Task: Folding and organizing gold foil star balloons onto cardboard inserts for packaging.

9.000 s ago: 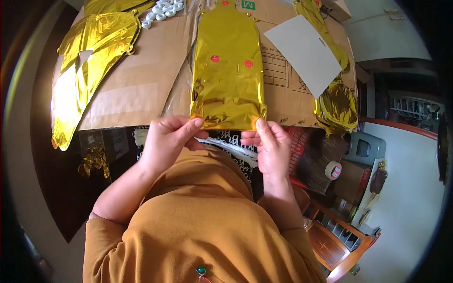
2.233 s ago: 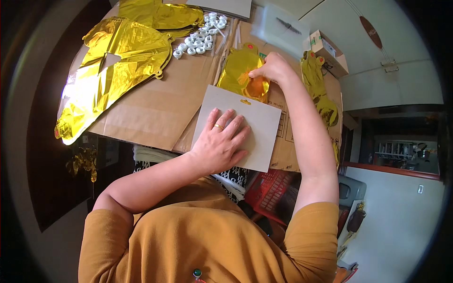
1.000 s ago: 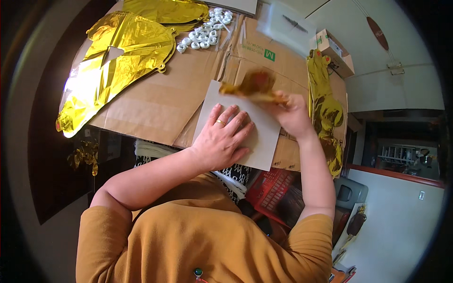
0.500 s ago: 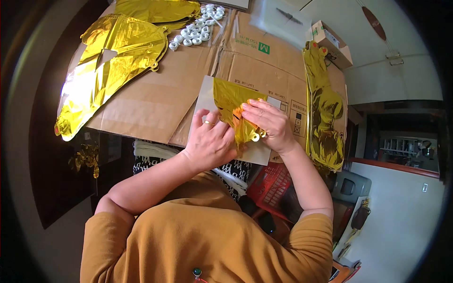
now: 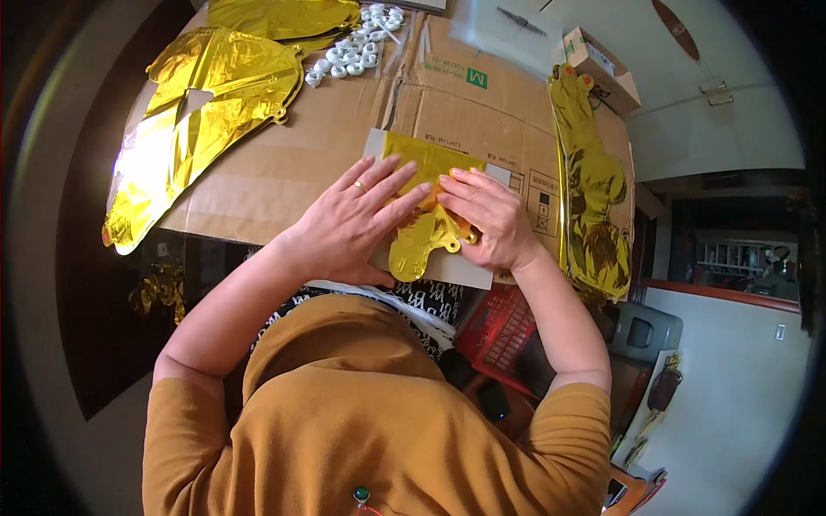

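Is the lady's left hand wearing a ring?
Yes, the left hand has a ring on one finger as it presses the gold foil balloon.

Flattened brown cardboard box point(image 5: 284, 163) is lying opened out across the worktop, serving as the surface. It's carrying a small green square label point(image 5: 477, 78) near the far edge, plus black printed panels and handling symbols point(image 5: 542, 191) toward the right side. Small brown cardboard carton point(image 5: 600, 67) is sitting just past the far right corner, tilted, with a white label on its top face. Clear plastic bag point(image 5: 357, 50) holding small white ring-shaped parts is lying at the far edge, left of the green label. White light switch plate point(image 5: 779, 332) is showing on the wall at right. No screens showing.
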Available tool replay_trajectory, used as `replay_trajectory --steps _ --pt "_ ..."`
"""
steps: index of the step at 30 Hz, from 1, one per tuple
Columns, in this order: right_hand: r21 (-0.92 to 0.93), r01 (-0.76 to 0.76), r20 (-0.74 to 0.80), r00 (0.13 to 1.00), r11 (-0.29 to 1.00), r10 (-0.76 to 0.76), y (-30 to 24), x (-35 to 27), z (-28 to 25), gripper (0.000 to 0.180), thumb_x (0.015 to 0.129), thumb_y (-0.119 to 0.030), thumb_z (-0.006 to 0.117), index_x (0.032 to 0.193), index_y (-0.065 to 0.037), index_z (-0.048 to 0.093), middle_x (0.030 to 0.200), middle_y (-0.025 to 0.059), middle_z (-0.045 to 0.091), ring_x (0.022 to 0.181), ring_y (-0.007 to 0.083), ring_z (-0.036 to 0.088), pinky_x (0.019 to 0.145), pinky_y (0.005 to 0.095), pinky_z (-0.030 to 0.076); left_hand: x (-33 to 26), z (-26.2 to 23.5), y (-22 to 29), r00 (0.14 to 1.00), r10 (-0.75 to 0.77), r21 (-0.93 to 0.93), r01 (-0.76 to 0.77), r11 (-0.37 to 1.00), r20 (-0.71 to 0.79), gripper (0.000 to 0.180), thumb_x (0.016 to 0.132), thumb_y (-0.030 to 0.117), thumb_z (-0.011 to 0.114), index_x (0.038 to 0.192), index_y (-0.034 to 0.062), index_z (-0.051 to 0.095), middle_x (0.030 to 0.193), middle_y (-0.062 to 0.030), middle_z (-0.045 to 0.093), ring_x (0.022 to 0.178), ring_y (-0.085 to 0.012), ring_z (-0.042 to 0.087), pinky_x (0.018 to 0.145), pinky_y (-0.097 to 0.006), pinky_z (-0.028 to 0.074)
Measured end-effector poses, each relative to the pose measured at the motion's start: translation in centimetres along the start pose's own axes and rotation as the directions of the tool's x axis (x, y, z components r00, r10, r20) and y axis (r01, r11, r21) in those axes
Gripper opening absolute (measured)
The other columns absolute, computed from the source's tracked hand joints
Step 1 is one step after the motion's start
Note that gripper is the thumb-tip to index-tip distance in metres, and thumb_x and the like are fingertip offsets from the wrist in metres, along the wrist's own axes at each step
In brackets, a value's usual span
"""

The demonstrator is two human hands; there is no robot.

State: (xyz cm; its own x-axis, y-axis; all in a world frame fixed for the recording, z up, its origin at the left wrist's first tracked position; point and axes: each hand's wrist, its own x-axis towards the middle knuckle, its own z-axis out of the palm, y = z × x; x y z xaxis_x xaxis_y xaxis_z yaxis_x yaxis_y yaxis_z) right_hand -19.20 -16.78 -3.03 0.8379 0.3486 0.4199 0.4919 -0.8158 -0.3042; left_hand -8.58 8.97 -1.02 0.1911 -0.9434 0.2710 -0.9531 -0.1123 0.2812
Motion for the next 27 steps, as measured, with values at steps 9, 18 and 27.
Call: replay_trajectory --steps 9,18,27 --pt "0.397 -0.363 -0.005 0.917 0.843 0.398 -0.7 1.8 -3.0 0.053 0.096 -0.034 0.057 0.137 -0.001 0.058 0.141 0.019 0.059 0.133 0.035 0.054 0.115 0.0482 0.037 -0.9 1.9 -0.7 0.996 -0.036 -0.044 0.039 0.998 0.078 0.103 0.06 0.049 0.086 0.148 0.0104 0.047 0.155 -0.0174 0.041 0.145 -0.0362 0.035 0.121 -0.051 0.025" --pt "-0.276 -0.423 0.251 0.835 0.863 0.489 -2.9 1.4 2.7 0.084 0.102 -0.05 0.045 0.158 0.004 0.014 0.166 0.0251 0.009 0.155 0.0377 0.006 0.124 0.0544 0.001 -1.3 1.3 -0.5 0.994 -0.066 0.053 0.062 0.997 0.084 0.096 0.067 0.057 0.082 0.145 0.0115 0.05 0.152 -0.015 0.045 0.144 -0.0334 0.037 0.121 -0.053 0.023" --pt "-0.314 -0.43 0.208 0.839 0.846 0.503 -2.9 1.1 3.3 0.087 0.097 -0.054 0.051 0.16 -0.005 0.016 0.165 0.0257 0.01 0.153 0.0447 0.008 0.119 0.0668 0.001 0.6 -2.4 0.8 0.977 -0.209 0.093 0.205 0.974 0.038 0.091 0.085 0.066 0.063 0.147 0.0015 0.044 0.153 -0.0218 0.042 0.143 -0.0393 0.037 0.12 -0.056 0.023"
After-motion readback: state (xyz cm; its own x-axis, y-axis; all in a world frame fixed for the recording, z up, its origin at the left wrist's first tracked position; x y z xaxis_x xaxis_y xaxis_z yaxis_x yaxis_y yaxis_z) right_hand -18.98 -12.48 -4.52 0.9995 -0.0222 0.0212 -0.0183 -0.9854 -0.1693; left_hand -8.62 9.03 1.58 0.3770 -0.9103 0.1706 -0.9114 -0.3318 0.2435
